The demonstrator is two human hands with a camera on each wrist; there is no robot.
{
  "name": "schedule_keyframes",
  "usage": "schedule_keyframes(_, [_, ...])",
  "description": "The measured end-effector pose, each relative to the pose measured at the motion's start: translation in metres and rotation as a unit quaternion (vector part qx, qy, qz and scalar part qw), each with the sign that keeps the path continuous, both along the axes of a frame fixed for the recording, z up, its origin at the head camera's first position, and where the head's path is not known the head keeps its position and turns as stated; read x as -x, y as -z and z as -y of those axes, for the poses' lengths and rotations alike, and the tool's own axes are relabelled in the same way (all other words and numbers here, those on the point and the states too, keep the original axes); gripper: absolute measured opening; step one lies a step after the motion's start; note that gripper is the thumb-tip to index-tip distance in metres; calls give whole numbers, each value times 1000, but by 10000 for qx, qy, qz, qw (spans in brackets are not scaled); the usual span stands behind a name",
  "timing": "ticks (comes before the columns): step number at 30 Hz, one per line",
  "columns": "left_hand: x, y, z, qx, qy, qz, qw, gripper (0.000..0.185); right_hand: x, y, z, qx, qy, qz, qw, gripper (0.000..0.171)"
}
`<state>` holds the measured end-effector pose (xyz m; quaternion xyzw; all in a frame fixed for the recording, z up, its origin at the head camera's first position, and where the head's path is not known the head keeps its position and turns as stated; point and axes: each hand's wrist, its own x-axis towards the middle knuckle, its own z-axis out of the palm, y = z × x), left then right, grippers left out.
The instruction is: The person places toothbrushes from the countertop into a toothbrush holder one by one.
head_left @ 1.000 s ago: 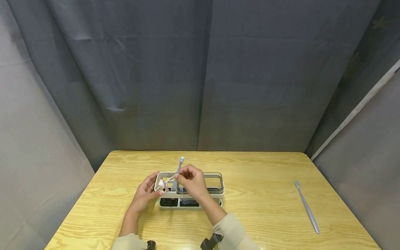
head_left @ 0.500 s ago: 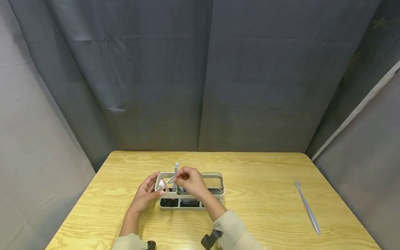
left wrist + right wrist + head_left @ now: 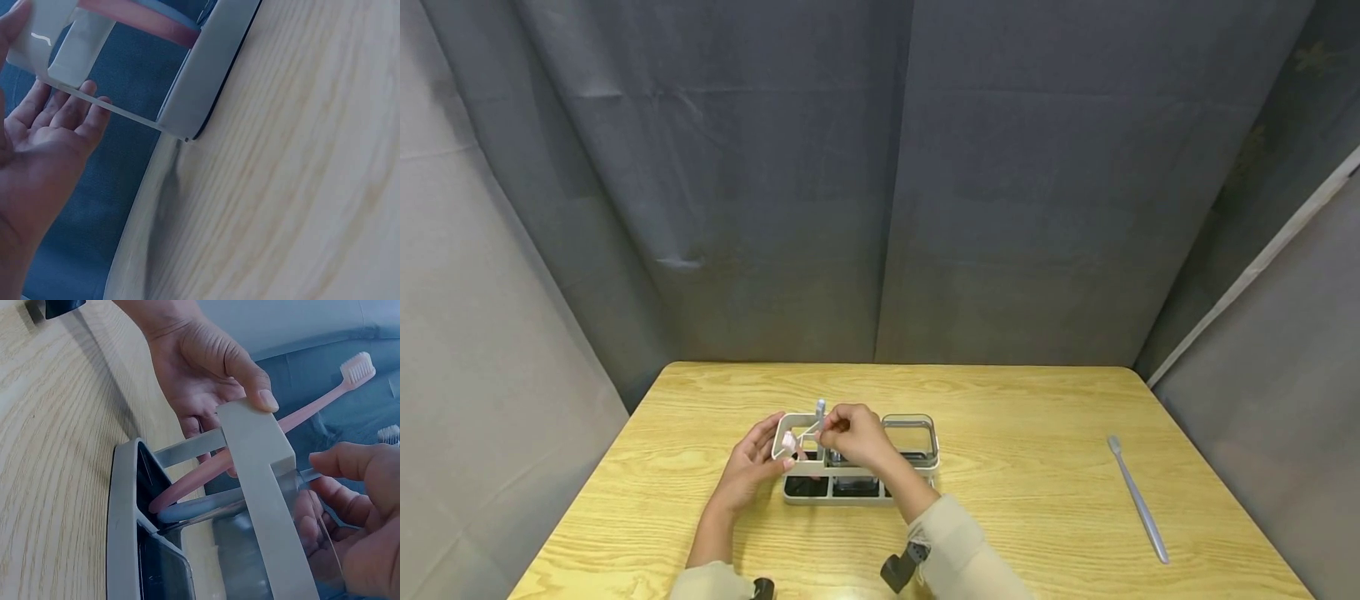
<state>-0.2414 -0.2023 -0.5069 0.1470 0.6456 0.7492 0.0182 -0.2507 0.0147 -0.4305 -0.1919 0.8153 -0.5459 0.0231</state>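
A white two-tier toothbrush holder [image 3: 880, 469] stands on the table. My left hand [image 3: 748, 467] grips its left end, thumb on the front of the upper rim and fingers behind. A pink toothbrush [image 3: 315, 412] leans in the left compartment, bristles up. Beside it a blue-grey toothbrush [image 3: 203, 505] stands with its handle end in the same lower compartment. My right hand [image 3: 859, 437] pinches this one between thumb and forefinger, just above the upper rim. Its bristles show at the far right edge of the right wrist view.
A clear cup [image 3: 910, 419] sits in the holder's right part, partly behind my right hand. Another grey toothbrush [image 3: 1138, 504] lies on the wooden table [image 3: 1022, 467] at the right. Grey curtains [image 3: 1037, 183] hang behind the table and at its sides.
The blue-grey toothbrush has gone lower into the holder and become more upright, its head shifting left. My right hand has moved slightly down and left with it. The left hand stays put.
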Motion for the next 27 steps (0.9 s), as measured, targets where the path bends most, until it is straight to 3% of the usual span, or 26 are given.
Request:
schedule_keyframes(10, [0, 0, 0, -77, 58, 31, 9999, 73, 2, -1, -2, -115, -46, 191, 9997, 7])
schedule_keyframes(20, [0, -1, 0, -22, 42, 28, 10000, 73, 0, -2, -2, -538, -79, -192, 9983, 14])
schedule_keyframes(27, [1, 1, 1, 1, 54, -8, 10000, 73, -1, -5, -2, -330, 7, -215, 9992, 10])
